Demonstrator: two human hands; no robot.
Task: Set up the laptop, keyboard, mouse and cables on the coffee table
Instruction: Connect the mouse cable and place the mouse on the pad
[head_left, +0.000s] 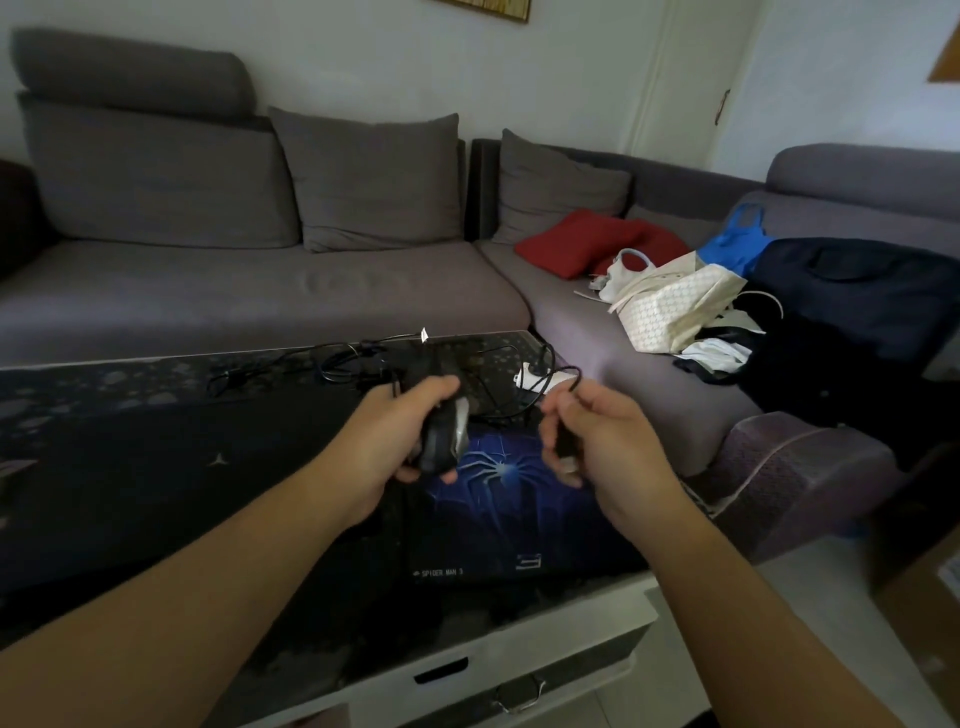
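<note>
My left hand (387, 436) grips a black and silver mouse (444, 434) above the coffee table (130, 415). My right hand (592, 436) pinches the mouse's black cable (566, 387), which loops up between the two hands. Below the hands lies a dark mouse pad (511, 512) with a blue spider print. A closed black laptop (156, 483) rests on the table's left part. More black cables (332, 358) lie tangled near the far edge, beside a white plug (527, 375). I see no keyboard.
A grey corner sofa (260, 291) wraps behind and to the right of the table. On its right seat lie a red cushion (582, 241), a white patterned bag (675, 304), a blue bag (735, 241) and dark clothes (852, 306). A white drawer front (519, 670) shows below the table.
</note>
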